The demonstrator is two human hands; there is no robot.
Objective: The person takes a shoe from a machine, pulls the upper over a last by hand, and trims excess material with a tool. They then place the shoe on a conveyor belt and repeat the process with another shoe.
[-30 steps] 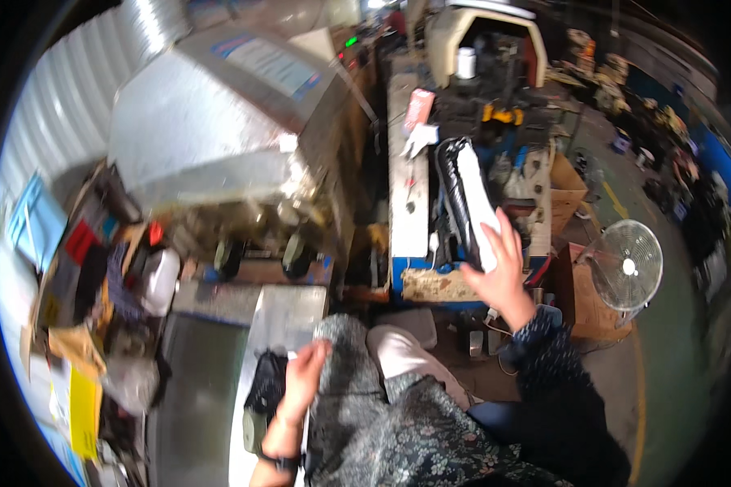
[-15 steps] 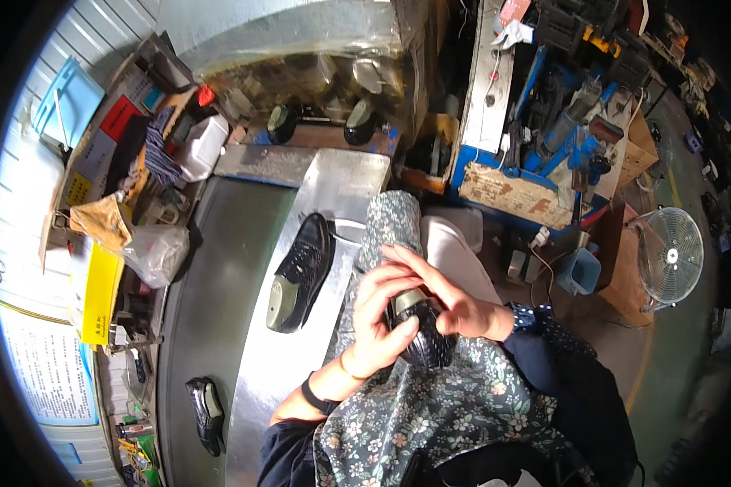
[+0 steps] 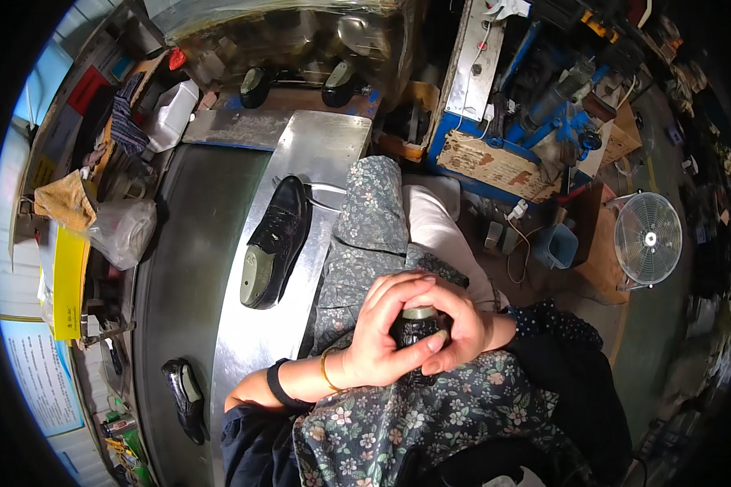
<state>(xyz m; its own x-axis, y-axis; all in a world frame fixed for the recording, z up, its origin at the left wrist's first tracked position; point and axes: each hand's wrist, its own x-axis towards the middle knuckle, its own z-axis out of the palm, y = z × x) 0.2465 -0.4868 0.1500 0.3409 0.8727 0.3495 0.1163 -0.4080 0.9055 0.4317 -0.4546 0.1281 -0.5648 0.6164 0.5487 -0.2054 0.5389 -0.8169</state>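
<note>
Over my apron-covered lap, a black shoe (image 3: pixel 415 331) with a grey-green last in its opening sits between my two hands. My left hand (image 3: pixel 374 345) wraps its left side, fingers curled over the far end and thumb across the top. From the other side, my right hand (image 3: pixel 464 323) closes round it, its fingers meeting the left ones. Most of the shoe is hidden by hands and apron. Left of my knee, a second black lace-up shoe (image 3: pixel 288 215) with a last in it lies on the metal bench (image 3: pixel 252 357).
A green conveyor belt (image 3: pixel 199 235) carries another black shoe (image 3: pixel 185 402) at near left. Two more shoes, one a black shoe (image 3: pixel 339 84), stand on the far ledge. A cluttered shelf (image 3: pixel 130 235) lines the left. Right are a blue machine (image 3: pixel 503 162), a blue bin (image 3: pixel 557 246) and a fan (image 3: pixel 649 239).
Both hands have closed more tightly around the held shoe, their raised fingers now curled over its far end. The whole scene has shifted slightly left and up in view.
</note>
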